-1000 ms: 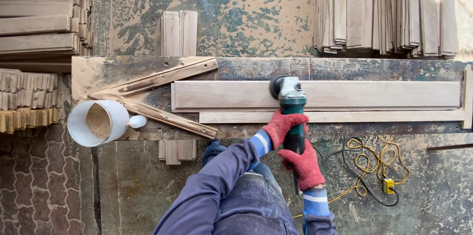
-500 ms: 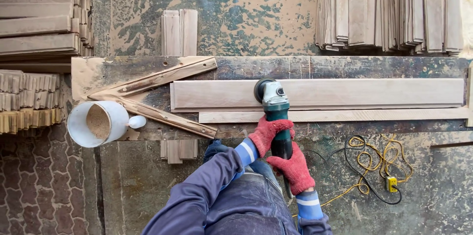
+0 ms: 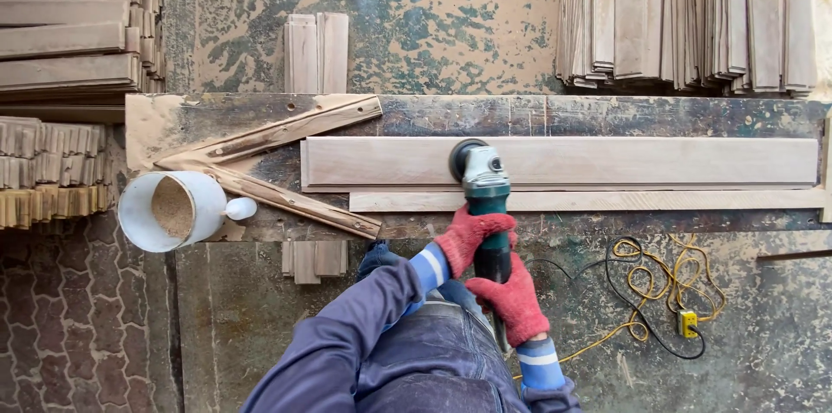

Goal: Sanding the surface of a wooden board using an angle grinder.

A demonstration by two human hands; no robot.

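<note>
Both hands in red gloves wrap the grinder (image 3: 484, 196): left hand (image 3: 468, 235) nr the head, right hand (image 3: 513, 299) at rear grip. Disc sits on the plank (image 3: 607, 162), left of centre, on the tabletop (image 3: 607, 116). White bucket (image 3: 169, 209) w/ sawdust far left.

A green angle grinder (image 3: 483, 183) is held in both red-gloved hands: the left hand (image 3: 468, 235) is wrapped round the body just behind the head, and the right hand (image 3: 513, 299) is closed round the rear of the handle. The grinder's disc end is set on a long pale board (image 3: 607, 162) laid lengthwise on the bench (image 3: 607, 116). A narrower strip (image 3: 650, 201) is laid just beside the board's near edge. A white bucket (image 3: 169, 212) with sawdust inside is seen at the bench's left end. A yellow cable (image 3: 650, 279) is coiled on the floor to the right.
</note>
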